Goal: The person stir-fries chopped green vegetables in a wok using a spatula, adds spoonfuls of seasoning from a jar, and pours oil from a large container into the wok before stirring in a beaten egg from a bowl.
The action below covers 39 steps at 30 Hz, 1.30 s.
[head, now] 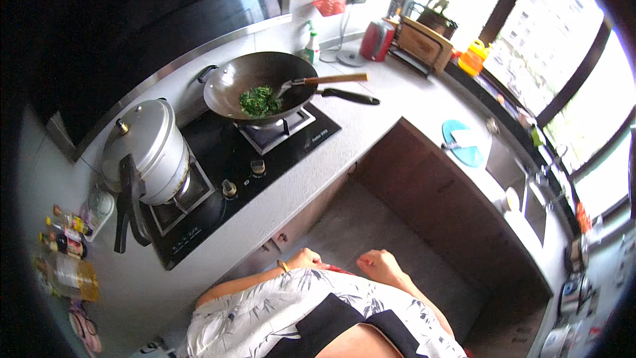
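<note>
At waist height, close against the patterned white shirt [238,308], my left hand [305,259] grips a thin red item [335,269], perhaps cloth; most of it is hidden. My right hand [381,264] is a short way to the right with its fingers curled. A bit of red shows at its fingertips, but whether it is gripped is unclear. Beyond my hands, a wok [268,72] sits on the far burner of the black gas hob [208,129]. Chopped cooked greens [259,101] lie in it, and a wooden-handled spatula [335,79] leans over its rim.
A lidded aluminium pressure cooker [154,154] stands on the near burner, its black handle sticking out towards me. Bottles [69,238] line the left counter. At right, a cleaver [459,143] lies on a teal cutting board [467,155] by the sink [507,164]. The counter [392,104] turns a corner.
</note>
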Motion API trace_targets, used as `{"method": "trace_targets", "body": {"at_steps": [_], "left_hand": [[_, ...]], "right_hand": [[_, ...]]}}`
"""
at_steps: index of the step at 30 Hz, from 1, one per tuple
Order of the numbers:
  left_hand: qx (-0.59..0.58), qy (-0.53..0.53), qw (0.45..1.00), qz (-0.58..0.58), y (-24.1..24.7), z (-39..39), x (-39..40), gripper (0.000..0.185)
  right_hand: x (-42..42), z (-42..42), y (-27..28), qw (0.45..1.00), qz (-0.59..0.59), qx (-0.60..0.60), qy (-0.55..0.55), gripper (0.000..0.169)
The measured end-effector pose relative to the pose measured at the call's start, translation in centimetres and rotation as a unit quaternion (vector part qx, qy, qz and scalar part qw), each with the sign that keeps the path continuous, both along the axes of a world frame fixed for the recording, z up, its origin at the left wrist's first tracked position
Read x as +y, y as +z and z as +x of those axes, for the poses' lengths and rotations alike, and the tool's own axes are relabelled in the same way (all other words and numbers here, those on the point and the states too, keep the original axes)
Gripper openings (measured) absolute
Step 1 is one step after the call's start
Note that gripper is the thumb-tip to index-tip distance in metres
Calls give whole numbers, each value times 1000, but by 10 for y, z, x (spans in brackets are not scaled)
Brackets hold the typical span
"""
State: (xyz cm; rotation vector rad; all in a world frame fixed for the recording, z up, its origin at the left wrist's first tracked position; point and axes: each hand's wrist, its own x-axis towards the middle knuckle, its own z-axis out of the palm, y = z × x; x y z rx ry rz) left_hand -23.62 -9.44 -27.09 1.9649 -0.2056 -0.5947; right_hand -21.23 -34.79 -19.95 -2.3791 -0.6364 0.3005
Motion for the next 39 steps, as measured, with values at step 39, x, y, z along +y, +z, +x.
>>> {"method": "trace_targets", "body": {"at_steps": [39], "left_hand": [[15,543,837,67,-41,224,-134,40]], "right_hand": [[187,535,177,735,-105,-447,498,29]]}}
